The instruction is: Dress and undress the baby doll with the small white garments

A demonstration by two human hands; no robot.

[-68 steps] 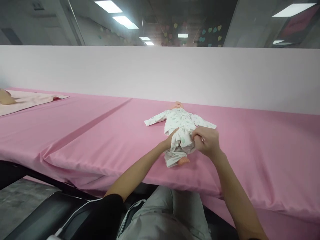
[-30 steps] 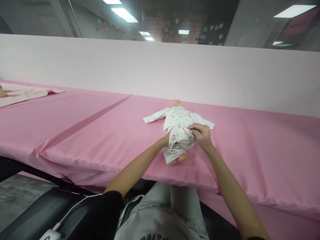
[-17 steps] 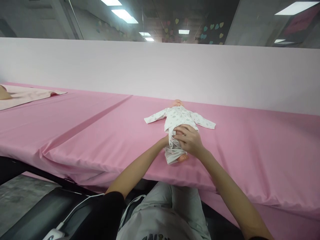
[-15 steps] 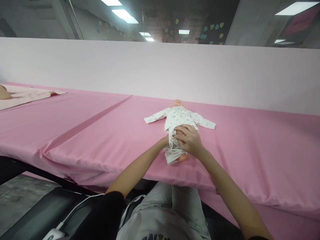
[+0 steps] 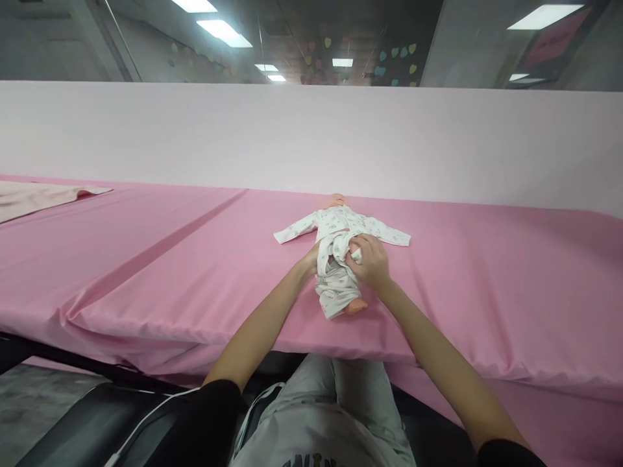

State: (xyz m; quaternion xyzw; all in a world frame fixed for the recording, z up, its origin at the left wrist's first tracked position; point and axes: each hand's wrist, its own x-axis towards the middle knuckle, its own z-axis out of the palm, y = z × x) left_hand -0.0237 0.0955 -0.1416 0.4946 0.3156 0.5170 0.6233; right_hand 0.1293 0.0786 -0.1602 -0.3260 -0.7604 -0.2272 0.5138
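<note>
Bunched cloth now rises at the belly of the baby doll (image 5: 335, 200), where the sleepsuit (image 5: 335, 224) sat lower a moment ago. The left hand (image 5: 309, 260) pinches the suit's left side, its fingers partly hidden by the folds. The right hand (image 5: 370, 261) is clamped on the gathered fabric, with the two hands apart on either side of the bunch. The doll lies on its back on the pink-covered desk (image 5: 146, 259), and a pale pink blanket (image 5: 34, 198) lies well off to the left.
</note>
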